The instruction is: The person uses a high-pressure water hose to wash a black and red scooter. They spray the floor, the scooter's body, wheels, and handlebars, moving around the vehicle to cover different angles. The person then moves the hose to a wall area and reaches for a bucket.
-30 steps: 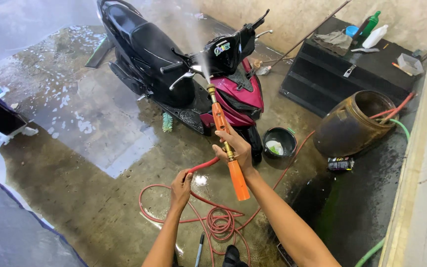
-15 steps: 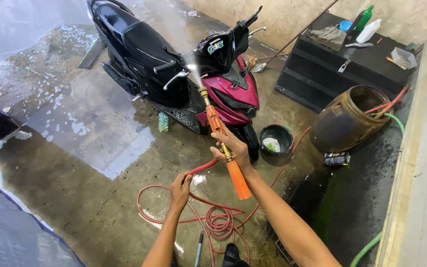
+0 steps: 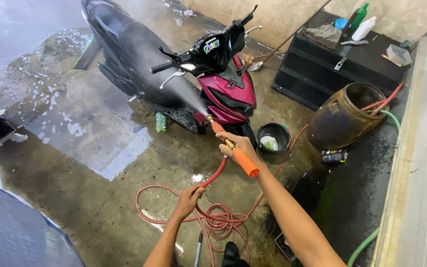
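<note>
The spray now strikes lower on the scooter (image 3: 174, 64), near its footboard rather than the handlebar; the right hand (image 3: 238, 146) is clamped around the orange spray gun (image 3: 233, 148); the left hand (image 3: 189, 197) grips the red hose (image 3: 213, 217) on wet concrete.

I see a slim orange plastic spray lance with a brass nozzle (image 3: 233, 147) angled toward eleven o'clock, its tip low beside the maroon front panel, throwing a fine mist across the black and maroon scooter (image 3: 184, 64), which stands wet at twelve o'clock. A thin red rubber hose (image 3: 213, 217) runs from the lance toward six o'clock and lies in loose coils on the wet concrete.
</note>
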